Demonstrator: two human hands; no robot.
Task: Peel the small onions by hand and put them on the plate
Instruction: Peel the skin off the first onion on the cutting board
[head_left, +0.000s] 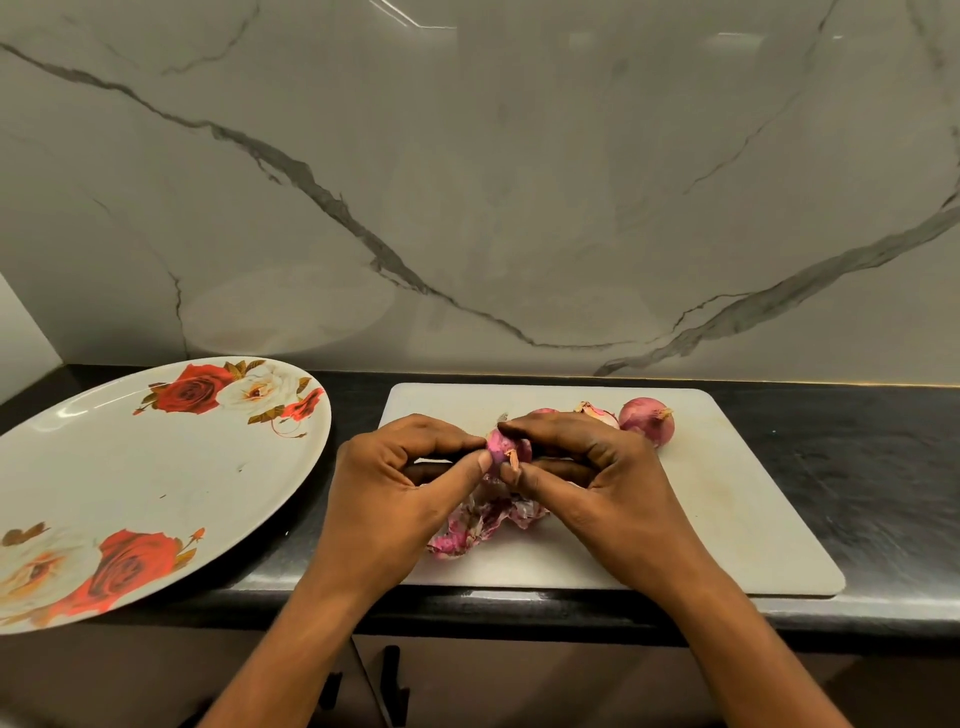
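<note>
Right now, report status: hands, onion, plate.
Status: left hand, right hand pinch one onion above cutting board. No onions on plate yet. Loose skins beneath; nothing blocks.

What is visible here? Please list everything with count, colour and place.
Plate: one, white with red roses, on the counter, left; holds no onions.
Cutting board: one, white, on the counter, right of plate.
Held onion: one, purple-pink, between both hands.
Other onions: apparently three, pink-red, board's far edge, partly hidden.
Peels: one pile, pink, on the board under the hands.
Counter: one, black.
Wall: one, white marble, behind.
Left hand: pinches the held onion.
Right hand: pinches the held onion.
</note>
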